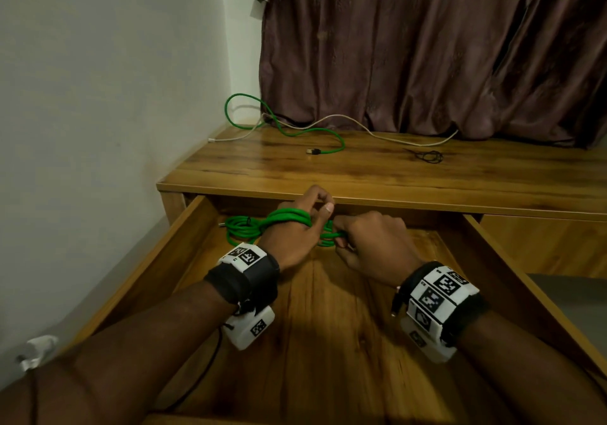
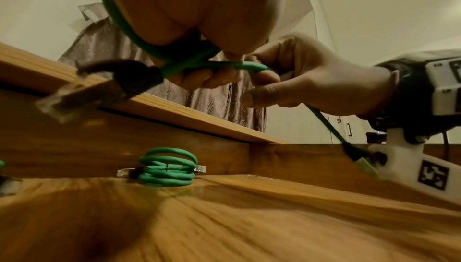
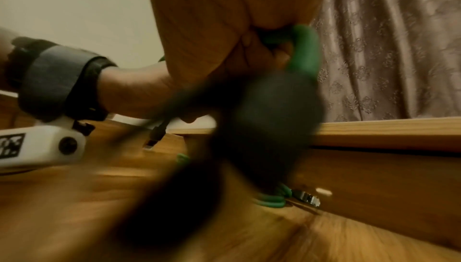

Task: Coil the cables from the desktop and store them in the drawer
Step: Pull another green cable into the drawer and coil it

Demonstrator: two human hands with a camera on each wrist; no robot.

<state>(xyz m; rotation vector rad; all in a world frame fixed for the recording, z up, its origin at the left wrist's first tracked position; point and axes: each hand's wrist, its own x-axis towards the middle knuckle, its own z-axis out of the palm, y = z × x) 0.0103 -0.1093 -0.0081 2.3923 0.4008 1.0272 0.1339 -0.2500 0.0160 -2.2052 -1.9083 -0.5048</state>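
Observation:
A green cable (image 1: 290, 218) is looped in several turns round my left hand (image 1: 320, 203), which is held over the back of the open drawer (image 1: 184, 253). My right hand (image 1: 343, 240) is just to its right and pinches a strand of the same cable (image 2: 249, 66). One of its plugs (image 2: 97, 87) dangles blurred below my left palm. A coiled green cable (image 1: 241, 227) lies on the drawer floor by the back wall, and another green coil (image 2: 167, 169) shows there in the left wrist view. On the desktop lie a loose green cable (image 1: 295, 133), a white cable (image 1: 361, 125) and a thin black cable (image 1: 427, 156).
The wooden desktop (image 1: 377, 175) juts over the drawer's back, close above my hands. A brown curtain (image 1: 427, 46) hangs behind the desk and a white wall (image 1: 98, 96) stands to the left. The drawer's front half shows bare wood (image 1: 328, 342).

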